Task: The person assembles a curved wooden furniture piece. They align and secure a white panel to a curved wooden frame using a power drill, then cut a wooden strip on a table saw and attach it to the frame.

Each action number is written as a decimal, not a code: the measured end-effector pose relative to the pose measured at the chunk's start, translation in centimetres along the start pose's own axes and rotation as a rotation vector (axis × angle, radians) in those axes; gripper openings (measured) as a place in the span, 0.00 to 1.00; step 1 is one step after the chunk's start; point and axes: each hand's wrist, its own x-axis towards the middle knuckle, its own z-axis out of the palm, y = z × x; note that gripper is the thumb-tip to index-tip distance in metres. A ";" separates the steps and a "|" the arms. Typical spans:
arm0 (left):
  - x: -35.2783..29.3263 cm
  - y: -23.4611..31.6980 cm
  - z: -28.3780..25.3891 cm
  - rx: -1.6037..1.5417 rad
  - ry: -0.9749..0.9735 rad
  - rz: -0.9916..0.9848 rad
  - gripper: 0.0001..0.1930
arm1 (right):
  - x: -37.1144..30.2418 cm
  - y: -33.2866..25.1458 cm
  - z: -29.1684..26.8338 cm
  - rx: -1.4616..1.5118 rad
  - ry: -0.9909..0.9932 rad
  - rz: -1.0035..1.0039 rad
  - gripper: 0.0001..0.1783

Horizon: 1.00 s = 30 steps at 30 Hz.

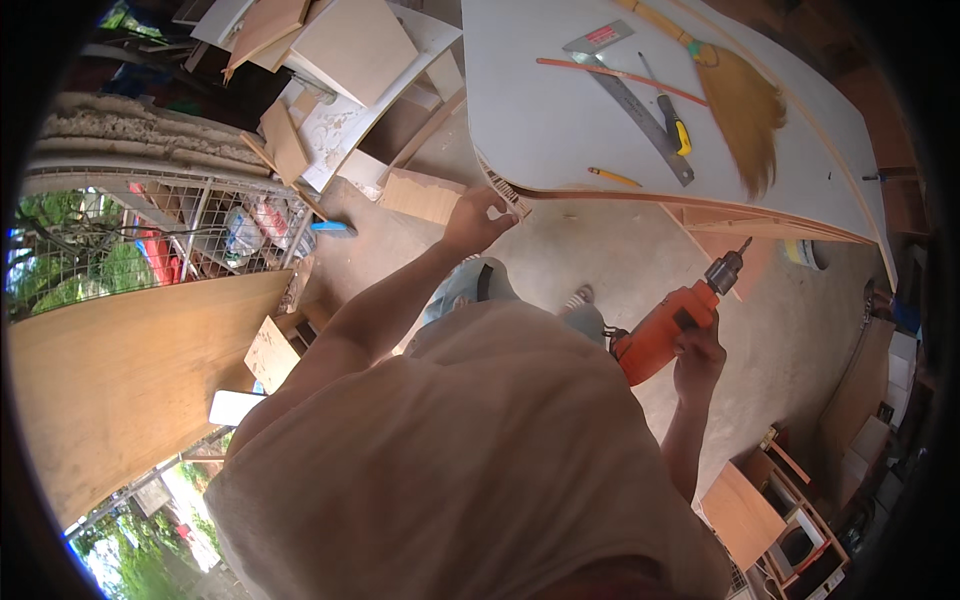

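My right hand [698, 358] is wrapped round the handle of an orange power drill [660, 330]. Its chuck and bit point up and away, toward the underside of a white-topped table [530, 110]. My left hand [478, 222] is at the table's rounded near-left corner, thumb and finger curled together. They pinch a narrow slotted wooden strip [505, 190] that follows the corner's edge; the exact contact point is partly hidden. On the tabletop lie a handsaw [640, 120], a yellow-and-black screwdriver [675, 125], a pencil [614, 177], a thin red strip [600, 74] and a straw broom [740, 110].
Wooden boards [355, 45] are piled on a white bench at the far left. A loose wood block [422, 194] rests near my left hand. Wire mesh [200, 230] and a large plywood sheet [130, 370] stand at left. A wooden cabinet [790, 520] is at lower right.
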 end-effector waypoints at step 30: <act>-3.7 8.0 -7.9 -0.731 -0.944 0.567 0.06 | -7.5 0.4 30.4 0.045 0.552 0.138 0.05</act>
